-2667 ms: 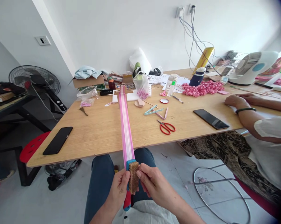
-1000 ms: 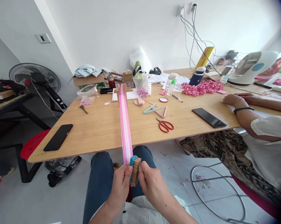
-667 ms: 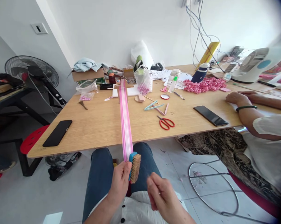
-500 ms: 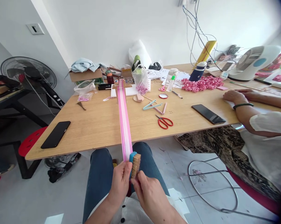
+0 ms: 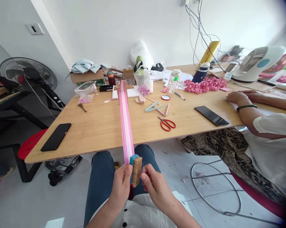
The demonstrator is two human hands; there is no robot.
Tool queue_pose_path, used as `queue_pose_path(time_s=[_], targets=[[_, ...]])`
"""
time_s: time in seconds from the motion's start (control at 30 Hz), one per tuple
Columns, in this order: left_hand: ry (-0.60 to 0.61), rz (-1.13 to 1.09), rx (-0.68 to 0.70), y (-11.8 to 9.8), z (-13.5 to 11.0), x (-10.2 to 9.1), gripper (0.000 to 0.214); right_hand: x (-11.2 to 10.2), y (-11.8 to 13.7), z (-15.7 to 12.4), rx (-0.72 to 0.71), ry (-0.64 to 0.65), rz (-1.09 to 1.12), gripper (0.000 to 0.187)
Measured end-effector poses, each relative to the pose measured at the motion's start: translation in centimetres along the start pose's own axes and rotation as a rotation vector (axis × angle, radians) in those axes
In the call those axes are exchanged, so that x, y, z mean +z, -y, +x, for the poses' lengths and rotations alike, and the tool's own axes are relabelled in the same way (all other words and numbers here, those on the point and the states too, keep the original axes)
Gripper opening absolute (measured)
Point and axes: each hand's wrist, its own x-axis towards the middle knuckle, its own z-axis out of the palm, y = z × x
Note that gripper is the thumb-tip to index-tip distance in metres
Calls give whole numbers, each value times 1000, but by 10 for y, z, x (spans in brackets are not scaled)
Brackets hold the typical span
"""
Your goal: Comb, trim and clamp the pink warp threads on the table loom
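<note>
Brush (image 5: 136, 172), blue-backed with dense tan bristles, in left hand (image 5: 121, 180), grip clamped on it. Right hand (image 5: 156, 183), grip pinched together beside the bristles; anything between the fingertips too small to tell. Thread band (image 5: 126, 126), flat, smooth, pink-edged and white-centred, already strung straight over the worktop (image 5: 93, 126); bristles face away from it, picking at them apparently under way, amount left unclear. Scissors (image 5: 168, 124), red looped handles, well apart. Bar (image 5: 131, 87), brown, wooden-looking, at the band's far end.
</note>
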Motion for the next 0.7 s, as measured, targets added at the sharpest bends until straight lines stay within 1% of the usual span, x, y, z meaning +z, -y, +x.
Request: queue_pose_path(time_s=[0.07, 0.17, 0.27, 0.37, 0.47, 0.57, 0.63, 0.7], targets=[[12, -6, -12, 1, 0, 0, 52, 3, 1, 7, -58, 11, 12, 31], [-9, -12, -26, -2, -1, 0, 56, 1, 0, 9, -111, -90, 2, 35], [-65, -19, -35, -5, -3, -1, 59, -10, -7, 4, -63, -199, -3, 38], [-73, -27, -72, -6, -4, -3, 60, -26, -20, -2, 17, -289, 30, 41], [-68, -22, -96, -5, -3, -6, 60, -47, -39, -8, 110, -434, 33, 44], [-66, -12, -123, -6, -3, -9, 62, -78, -58, -15, 187, -565, 30, 47], [-53, -8, -147, -8, -3, -11, 63, -103, -64, -22, 235, -588, 95, 48], [-42, -16, -170, -11, -3, -13, 64, -128, -64, -31, 288, -570, 199, 48]])
